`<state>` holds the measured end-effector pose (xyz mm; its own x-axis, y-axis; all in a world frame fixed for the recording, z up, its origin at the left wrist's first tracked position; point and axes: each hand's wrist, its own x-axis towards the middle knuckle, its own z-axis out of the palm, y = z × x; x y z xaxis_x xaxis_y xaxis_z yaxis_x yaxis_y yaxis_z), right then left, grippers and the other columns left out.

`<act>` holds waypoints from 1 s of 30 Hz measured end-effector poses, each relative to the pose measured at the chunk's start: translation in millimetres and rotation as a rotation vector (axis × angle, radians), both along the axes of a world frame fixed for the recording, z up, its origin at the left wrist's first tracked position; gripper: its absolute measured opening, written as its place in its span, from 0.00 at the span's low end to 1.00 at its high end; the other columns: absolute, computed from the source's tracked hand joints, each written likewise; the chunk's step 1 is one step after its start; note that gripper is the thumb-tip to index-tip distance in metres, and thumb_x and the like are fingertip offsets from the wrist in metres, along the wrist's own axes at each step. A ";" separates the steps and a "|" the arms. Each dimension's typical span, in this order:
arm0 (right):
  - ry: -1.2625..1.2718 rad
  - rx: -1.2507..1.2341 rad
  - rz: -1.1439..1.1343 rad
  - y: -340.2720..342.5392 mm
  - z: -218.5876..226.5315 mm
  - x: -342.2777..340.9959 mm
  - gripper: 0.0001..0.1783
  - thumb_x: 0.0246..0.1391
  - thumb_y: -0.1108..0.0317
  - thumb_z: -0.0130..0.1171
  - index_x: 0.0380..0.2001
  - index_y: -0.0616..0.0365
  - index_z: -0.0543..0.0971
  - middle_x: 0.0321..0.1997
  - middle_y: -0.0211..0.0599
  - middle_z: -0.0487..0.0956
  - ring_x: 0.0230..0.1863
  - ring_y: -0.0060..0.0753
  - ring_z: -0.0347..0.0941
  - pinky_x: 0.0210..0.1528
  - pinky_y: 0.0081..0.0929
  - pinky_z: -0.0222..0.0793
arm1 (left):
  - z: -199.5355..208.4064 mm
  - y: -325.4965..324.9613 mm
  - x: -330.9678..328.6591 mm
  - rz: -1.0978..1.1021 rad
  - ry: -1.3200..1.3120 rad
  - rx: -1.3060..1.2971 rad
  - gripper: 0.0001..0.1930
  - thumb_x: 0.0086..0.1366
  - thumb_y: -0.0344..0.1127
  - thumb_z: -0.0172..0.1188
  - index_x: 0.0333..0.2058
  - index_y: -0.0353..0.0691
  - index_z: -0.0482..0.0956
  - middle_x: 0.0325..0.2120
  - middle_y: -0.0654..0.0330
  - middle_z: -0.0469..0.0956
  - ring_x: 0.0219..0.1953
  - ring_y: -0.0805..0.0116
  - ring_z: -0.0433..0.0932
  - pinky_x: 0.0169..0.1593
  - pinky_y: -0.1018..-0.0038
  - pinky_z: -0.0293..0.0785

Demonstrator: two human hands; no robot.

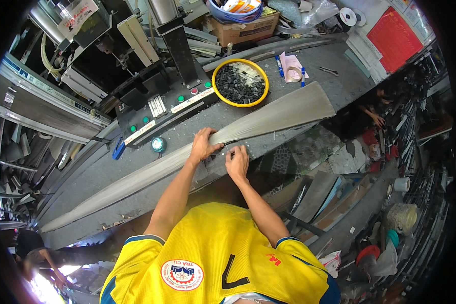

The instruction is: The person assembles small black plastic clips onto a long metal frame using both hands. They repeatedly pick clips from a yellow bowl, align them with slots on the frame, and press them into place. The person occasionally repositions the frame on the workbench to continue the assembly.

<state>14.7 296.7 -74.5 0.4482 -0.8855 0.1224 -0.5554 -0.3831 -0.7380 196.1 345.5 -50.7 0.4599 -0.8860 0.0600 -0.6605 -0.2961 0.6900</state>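
A long stack of grey pleated mesh [283,112] lies slantwise along the workbench, fanned wider at its right end and narrowing to the far left. My left hand [203,145] grips the stack near its middle, fingers over the top and thumb on the near side. Just right of it, at the near edge of the mesh, my right hand [237,162] is closed in a pinch. Whatever sits between those fingertips is too small to make out. Thin strands show at the mesh edge close by.
Beyond the mesh stands a yellow basin [215,91] of small black and pale pieces. A machine with a green-and-red button panel [182,104] is at the back left. Tape roll [293,74], blue-handled tool [118,149] and round tin [158,145] lie on the bench. Other people work at both sides.
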 end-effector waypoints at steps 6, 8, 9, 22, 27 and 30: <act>0.016 0.033 -0.015 -12.5 -3.9 22.6 0.08 0.61 0.66 0.67 0.36 0.58 0.80 0.44 0.45 0.79 0.47 0.59 0.78 0.53 0.54 0.68 | 1.5 -1.1 -6.2 0.008 -0.064 0.013 0.31 0.55 0.44 0.79 0.58 0.45 0.83 0.51 0.53 0.81 0.57 0.45 0.77 0.63 0.53 0.71; -0.006 0.054 0.006 -16.9 -5.3 27.6 0.08 0.61 0.66 0.67 0.36 0.58 0.80 0.43 0.45 0.80 0.47 0.59 0.78 0.53 0.55 0.69 | 2.6 -0.2 -7.8 0.022 -0.080 0.041 0.30 0.56 0.43 0.79 0.58 0.45 0.83 0.51 0.53 0.81 0.56 0.45 0.77 0.62 0.53 0.71; 0.004 0.095 0.004 -17.8 -5.7 28.4 0.07 0.61 0.66 0.67 0.35 0.58 0.80 0.42 0.45 0.81 0.47 0.59 0.78 0.53 0.55 0.69 | 2.9 1.4 -8.9 0.019 -0.102 0.017 0.30 0.56 0.43 0.78 0.58 0.46 0.84 0.50 0.53 0.81 0.56 0.45 0.77 0.62 0.53 0.71; 0.087 0.059 0.258 -27.5 -2.8 -1.6 0.11 0.63 0.61 0.68 0.37 0.56 0.79 0.35 0.47 0.86 0.40 0.58 0.83 0.47 0.53 0.74 | -0.9 -5.4 -38.1 0.070 -0.464 0.146 0.34 0.57 0.47 0.73 0.60 0.41 0.74 0.52 0.52 0.74 0.57 0.46 0.72 0.65 0.45 0.68; 0.129 0.074 0.293 -28.6 -1.2 -2.9 0.10 0.63 0.63 0.66 0.38 0.55 0.78 0.35 0.43 0.87 0.40 0.56 0.84 0.46 0.52 0.73 | 3.8 -8.5 -40.1 0.029 -0.568 0.251 0.36 0.60 0.52 0.68 0.61 0.37 0.72 0.53 0.50 0.73 0.56 0.46 0.71 0.66 0.45 0.67; 0.101 0.086 0.309 -28.8 0.3 -2.1 0.08 0.65 0.64 0.61 0.42 0.56 0.78 0.37 0.48 0.86 0.41 0.58 0.84 0.50 0.55 0.73 | 4.4 -8.8 -39.6 0.013 -0.569 0.272 0.36 0.61 0.52 0.66 0.62 0.36 0.71 0.54 0.50 0.73 0.56 0.47 0.71 0.63 0.48 0.68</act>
